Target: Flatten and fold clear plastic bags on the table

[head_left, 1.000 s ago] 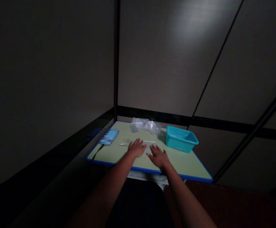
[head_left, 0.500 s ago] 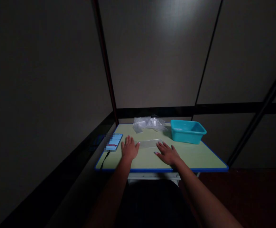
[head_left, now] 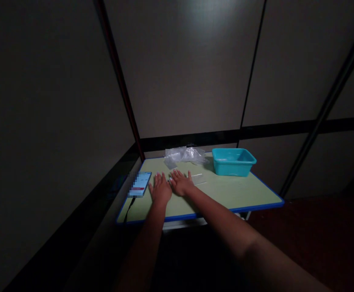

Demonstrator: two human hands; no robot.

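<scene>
Blue edging (head_left: 183, 217) rims the pale green surface (head_left: 244, 193), whose widest open stretch lies at right, between the turquoise basin (head_left: 234, 168) and the near edge. Room is tighter at left, where a phone (head_left: 144, 184) lies close to the side edge; crumpled clear plastic (head_left: 184, 155) sits by the back edge. Beside the phone, the left hand (head_left: 161, 190) is palm down, fingers spread, gripping nothing. Just right of it, the right hand (head_left: 181, 185) is likewise flat and ungripping, hiding part of a clear plastic strip (head_left: 199, 179) that shows toward the basin.
</scene>
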